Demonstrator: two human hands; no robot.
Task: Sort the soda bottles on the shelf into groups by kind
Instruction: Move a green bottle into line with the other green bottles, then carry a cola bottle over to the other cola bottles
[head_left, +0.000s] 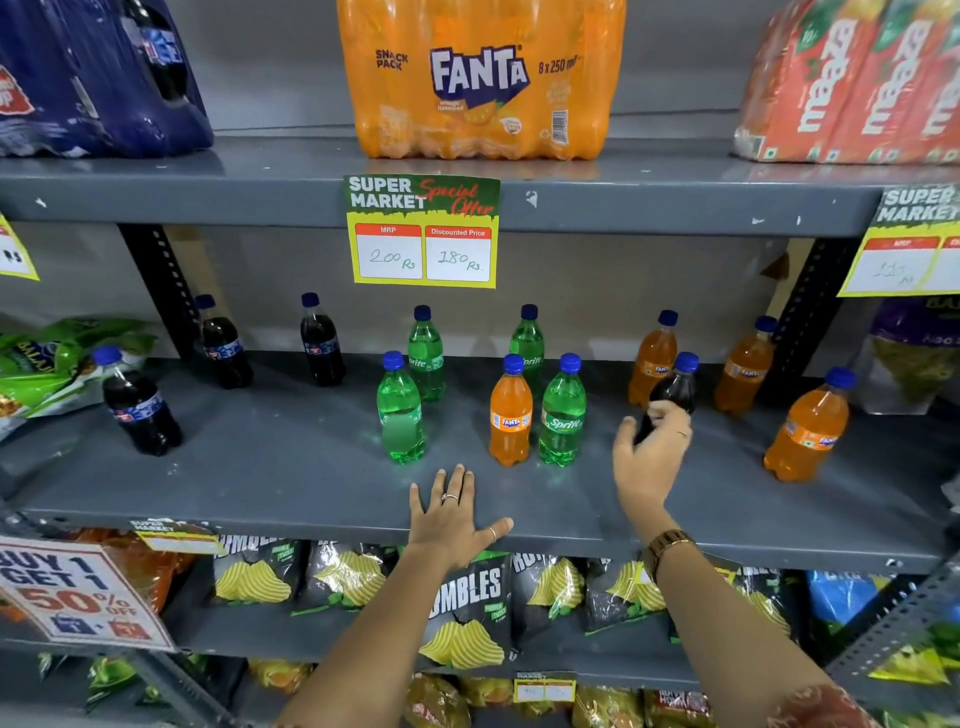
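Observation:
Small blue-capped soda bottles stand on a grey metal shelf (291, 467). Three dark cola bottles (137, 402) are at the left. Several green Sprite bottles (400, 410) fill the middle, with one orange Fanta bottle (510, 413) among them. Three more Fanta bottles (808, 428) stand at the right. My right hand (649, 454) is shut on a fourth dark cola bottle (675, 387) among the right-hand Fantas, tilted. My left hand (452, 514) lies flat and open on the shelf's front edge, holding nothing.
On the shelf above sit a Fanta multipack (480, 78), a blue cola pack (93, 78) and Maaza packs (852, 83). A price tag (422, 231) hangs from that shelf's edge. Snack bags (52, 364) flank the bottles, and chip bags (467, 608) fill the shelf below.

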